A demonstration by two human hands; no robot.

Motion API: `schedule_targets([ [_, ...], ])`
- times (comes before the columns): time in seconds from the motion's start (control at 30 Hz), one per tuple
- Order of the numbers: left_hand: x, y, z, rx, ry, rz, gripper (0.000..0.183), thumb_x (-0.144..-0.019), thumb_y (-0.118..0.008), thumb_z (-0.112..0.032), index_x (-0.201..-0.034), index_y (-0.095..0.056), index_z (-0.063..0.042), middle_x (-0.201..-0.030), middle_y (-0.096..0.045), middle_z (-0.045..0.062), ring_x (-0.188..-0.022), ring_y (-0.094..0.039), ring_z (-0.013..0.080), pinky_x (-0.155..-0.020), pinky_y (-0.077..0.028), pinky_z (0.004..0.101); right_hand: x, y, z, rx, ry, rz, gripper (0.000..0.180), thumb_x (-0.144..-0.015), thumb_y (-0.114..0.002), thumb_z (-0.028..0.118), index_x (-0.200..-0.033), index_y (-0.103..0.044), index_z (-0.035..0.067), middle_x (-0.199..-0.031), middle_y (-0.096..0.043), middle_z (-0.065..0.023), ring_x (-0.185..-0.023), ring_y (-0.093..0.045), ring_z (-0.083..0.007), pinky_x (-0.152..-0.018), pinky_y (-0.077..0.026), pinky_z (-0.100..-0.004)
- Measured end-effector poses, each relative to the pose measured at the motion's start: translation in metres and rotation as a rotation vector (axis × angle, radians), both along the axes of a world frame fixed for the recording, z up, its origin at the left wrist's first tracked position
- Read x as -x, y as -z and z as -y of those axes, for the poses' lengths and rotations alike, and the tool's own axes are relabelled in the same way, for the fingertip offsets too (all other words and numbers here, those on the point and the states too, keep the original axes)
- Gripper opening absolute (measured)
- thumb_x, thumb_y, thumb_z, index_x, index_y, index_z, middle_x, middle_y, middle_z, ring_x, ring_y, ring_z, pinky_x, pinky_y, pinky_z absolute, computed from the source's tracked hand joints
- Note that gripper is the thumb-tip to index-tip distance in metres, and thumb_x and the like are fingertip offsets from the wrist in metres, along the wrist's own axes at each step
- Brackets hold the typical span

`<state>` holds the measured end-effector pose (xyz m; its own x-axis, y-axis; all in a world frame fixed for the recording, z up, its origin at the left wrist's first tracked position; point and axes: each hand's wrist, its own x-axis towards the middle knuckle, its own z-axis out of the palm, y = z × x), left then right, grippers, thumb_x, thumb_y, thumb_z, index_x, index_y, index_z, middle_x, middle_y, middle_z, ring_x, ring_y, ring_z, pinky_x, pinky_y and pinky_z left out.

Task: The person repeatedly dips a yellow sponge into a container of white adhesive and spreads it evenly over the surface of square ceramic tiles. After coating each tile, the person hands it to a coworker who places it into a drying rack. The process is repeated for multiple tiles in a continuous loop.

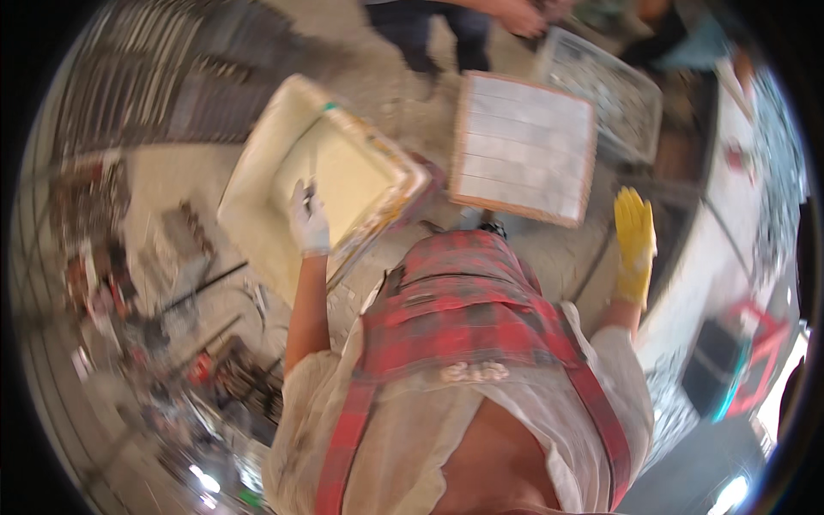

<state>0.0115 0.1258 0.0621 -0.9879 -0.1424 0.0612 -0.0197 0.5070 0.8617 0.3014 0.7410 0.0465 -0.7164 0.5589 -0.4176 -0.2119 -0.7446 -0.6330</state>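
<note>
My left hand (310,222), in a white glove, is over the near left part of a large tub (257,187) with pale yellowish contents. Its fingers are bent around a small dark thing, perhaps a handle; blur hides what kind of tool it is. My right hand (634,244), in a yellow rubber glove, is held out at the right with its fingers extended and nothing in it. Between the hands, beyond my red checked apron, lies a square panel of pale tiles (524,148) with an orange-brown edge.
A pale plastic crate (627,103) of broken pieces stands behind the panel. Another person's legs (431,32) and hands (524,19) are at the top. Stacked dark slats (154,90) fill the upper left. A black container (714,367) and a red frame (766,360) stand at lower right.
</note>
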Motion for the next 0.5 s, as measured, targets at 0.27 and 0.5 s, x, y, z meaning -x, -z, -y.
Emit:
schedule_targets([
  [0.27,0.094,0.064,0.102,0.804,0.21,0.312,0.027,-0.094,-0.054,-0.014,-0.116,-0.068,-0.01,-0.112,-0.067,0.025,-0.1,-0.065,0.0435,-0.087,-0.053,0.0514,0.094,-0.095,0.093,-0.407,-0.596,0.104,0.057,-0.108,-0.049,0.034,-0.137,-0.048,-0.014,-0.134,-0.06,-0.0276,-0.123,-0.062,-0.0352,-0.108,-0.047,-0.044],
  [0.5,0.098,0.065,0.098,0.756,0.138,0.5,0.034,-0.094,-0.052,-0.01,-0.125,-0.067,-0.01,-0.119,-0.068,0.023,-0.111,-0.067,0.04,-0.095,-0.053,0.048,0.174,-0.179,0.213,-0.638,-0.812,0.087,0.045,-0.109,-0.048,0.025,-0.132,-0.055,-0.013,-0.126,-0.065,-0.0256,-0.118,-0.065,-0.033,-0.106,-0.049,-0.0423],
])
